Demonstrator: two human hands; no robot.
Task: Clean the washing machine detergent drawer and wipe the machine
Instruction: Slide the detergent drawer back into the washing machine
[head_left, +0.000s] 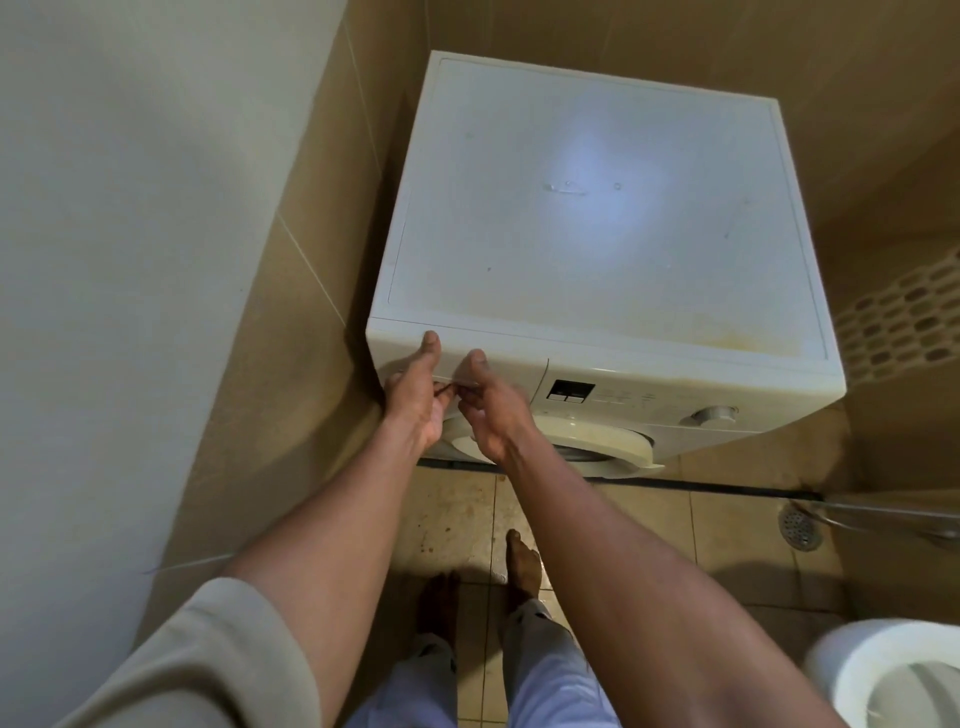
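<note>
I looked down on the washing machine (597, 234), a white front loader pushed into a corner of tan tiled wall (291, 322). Its flat top carried yellowish staining near the front edge and a pale glare at the middle.

The detergent drawer (517, 370) sat at the left end of the machine's front panel, and as far as I could see its face lay level with the panel around it. Both hands were on that face, close beside each other. The left hand (415, 402) had its thumb stretched up to the top edge of the panel and its fingers curled in at the drawer's grip. The right hand (488, 413) matched it, thumb raised against the drawer face and fingers hooked in at the same grip. I took both as holding the drawer front, though the fingertips themselves were hidden from me.

Right of the drawer were a small dark display (571, 389) and a round dial (714, 414). Below them the round door (597, 444) showed a cream rim.

Two bare feet stood on the stained floor tiles (452, 519). A floor drain (800, 527) lay to the right, a toilet (883, 670) filled the lower right corner, and a perforated basket (904, 322) stood beside the machine.
</note>
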